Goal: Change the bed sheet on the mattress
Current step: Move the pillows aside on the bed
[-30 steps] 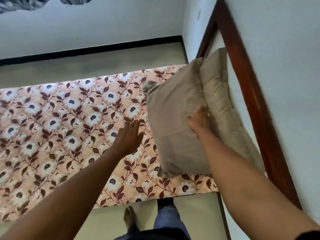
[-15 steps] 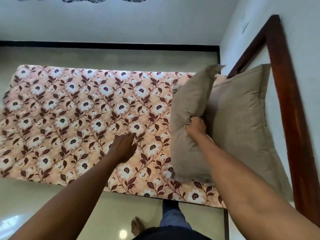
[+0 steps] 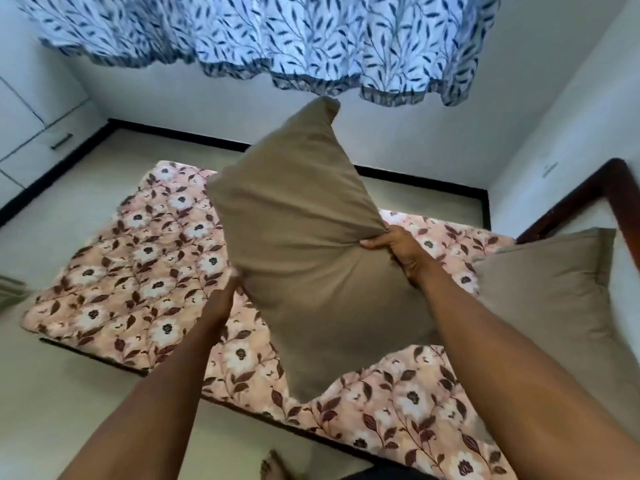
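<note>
A pink mattress (image 3: 138, 271) with a brown-and-white flower pattern lies on the floor. Above it hangs a tan pillow (image 3: 304, 244), lifted clear of the mattress. My right hand (image 3: 394, 249) grips the pillow's right edge, bunching the fabric. At the pillow's lower left edge my left hand (image 3: 225, 299) touches it from below; the fingertips are hidden behind the pillow and blurred. A second tan pillow (image 3: 554, 306) leans at the mattress's right end against the wall.
A dark wooden frame (image 3: 588, 192) stands along the right wall behind the second pillow. A blue leaf-print curtain (image 3: 277, 39) hangs over the far wall. White cabinets (image 3: 31, 126) are at the far left. My bare foot (image 3: 273, 465) stands on the pale floor.
My right hand has lifted the pillow off the mattress and swung it left and up. My left hand left the mattress surface and rose to the pillow's lower edge. The view tilted up.
</note>
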### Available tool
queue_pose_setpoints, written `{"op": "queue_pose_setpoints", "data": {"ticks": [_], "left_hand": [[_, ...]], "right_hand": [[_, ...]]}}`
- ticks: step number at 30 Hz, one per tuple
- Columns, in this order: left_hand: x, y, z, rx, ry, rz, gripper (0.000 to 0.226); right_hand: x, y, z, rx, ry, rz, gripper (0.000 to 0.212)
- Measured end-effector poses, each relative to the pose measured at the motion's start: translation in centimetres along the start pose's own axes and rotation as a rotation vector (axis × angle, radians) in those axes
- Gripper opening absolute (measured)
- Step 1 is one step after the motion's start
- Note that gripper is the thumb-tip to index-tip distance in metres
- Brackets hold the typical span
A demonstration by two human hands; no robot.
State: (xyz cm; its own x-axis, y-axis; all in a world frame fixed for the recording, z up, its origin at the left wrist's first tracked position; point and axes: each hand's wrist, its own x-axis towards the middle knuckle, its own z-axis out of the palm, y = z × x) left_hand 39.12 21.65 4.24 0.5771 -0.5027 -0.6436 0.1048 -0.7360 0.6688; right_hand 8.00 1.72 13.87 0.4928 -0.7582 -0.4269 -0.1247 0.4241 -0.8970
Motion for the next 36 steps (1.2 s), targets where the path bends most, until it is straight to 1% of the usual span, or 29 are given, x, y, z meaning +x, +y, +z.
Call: {"op": "queue_pose_setpoints", "data": {"ticks": [1,3,4,6,7,9,10,11,12,14,15,17,18,19,22,23,24,26,28,30,31,33,36], "left_hand": [[0.2,0.2,-2.2,-0.194,-0.040,-0.043,0.089],[0.8,0.6,-6.3,-0.518,-0.146,-0.028,0.073],[1.0,0.7,-8.1,-0.626,-0.184,0.009,0.065],[1.8,0.5,-11.0,-0.710,-0.201,0.066,0.048],[2.0,0.1,-12.5,-0.707,-0.179,0.062,0.041],[3.2,-1.0,-15.7,-0.680,-0.129,-0.005,0.035],[3.7,-1.4,-17.0,-0.660,-0.109,-0.046,0.037],[4.6,-1.9,-18.7,-0.641,-0.080,-0.080,0.043],[5.9,-2.6,-20.2,-0.626,-0.051,-0.097,0.052],[7.8,-3.4,-22.7,-0.597,-0.002,-0.127,0.061],[8.4,-3.4,-23.6,-0.591,0.028,-0.127,0.059],[9.9,-3.5,-26.0,-0.614,0.109,-0.128,0.051],[11.0,-3.8,-27.4,-0.620,0.159,-0.131,0.052],[12.2,-4.2,-28.9,-0.625,0.207,-0.138,0.060],[15.8,-5.5,-33.4,-0.620,0.286,-0.174,0.091],[16.8,-5.8,-34.9,-0.621,0.308,-0.190,0.093],[17.4,-5.3,-36.4,-0.631,0.328,-0.201,0.083],[18.3,-4.3,-38.9,-0.629,0.346,-0.216,0.056],[20.0,-3.5,-41.2,-0.632,0.337,-0.220,0.039],[22.3,-2.9,-43.3,-0.681,0.296,-0.222,0.023],[23.9,-2.6,-44.2,-0.705,0.277,-0.244,0.019],[27.7,-2.5,-45.4,-0.714,0.232,-0.278,0.022],[34.4,-2.5,-45.9,-0.747,0.179,-0.306,0.044]], "right_hand": [[0.3,-0.1,2.3,0.010,0.004,-0.003,0.031],[1.3,0.1,7.3,0.007,0.004,0.034,0.031],[1.9,0.2,9.9,-0.001,0.004,0.068,0.033],[2.9,0.6,14.0,-0.038,-0.014,0.142,0.037],[3.4,0.7,16.2,-0.054,-0.022,0.170,0.036],[4.7,0.4,20.0,-0.086,-0.020,0.243,0.034],[5.7,0.5,21.3,-0.092,-0.008,0.260,0.036],[7.2,0.6,22.9,-0.115,0.001,0.260,0.039],[8.6,0.9,24.7,-0.137,-0.003,0.240,0.047],[11.6,1.4,28.2,-0.285,0.016,0.221,0.075],[12.6,1.3,29.9,-0.347,0.014,0.199,0.077],[14.8,1.2,34.0,-0.403,-0.028,0.169,0.055],[16.2,1.1,35.9,-0.423,-0.053,0.168,0.050],[18.0,1.1,37.7,-0.470,-0.078,0.180,0.047],[22.7,0.3,43.2,-0.556,-0.147,0.169,0.030],[24.2,0.4,45.1,-0.596,-0.151,0.179,0.027],[25.8,0.4,46.9,-0.626,-0.159,0.192,0.027],[28.6,0.5,50.1,-0.694,-0.171,0.168,0.034],[31.1,0.6,53.1,-0.782,-0.190,0.142,0.041],[33.9,0.6,55.5,-0.858,-0.227,0.125,0.040],[35.6,0.8,56.6,-0.885,-0.246,0.114,0.038],[39.3,1.4,58.4,-0.942,-0.220,0.088,0.035],[45.2,2.0,60.4,-1.042,-0.150,0.069,0.031]]}}
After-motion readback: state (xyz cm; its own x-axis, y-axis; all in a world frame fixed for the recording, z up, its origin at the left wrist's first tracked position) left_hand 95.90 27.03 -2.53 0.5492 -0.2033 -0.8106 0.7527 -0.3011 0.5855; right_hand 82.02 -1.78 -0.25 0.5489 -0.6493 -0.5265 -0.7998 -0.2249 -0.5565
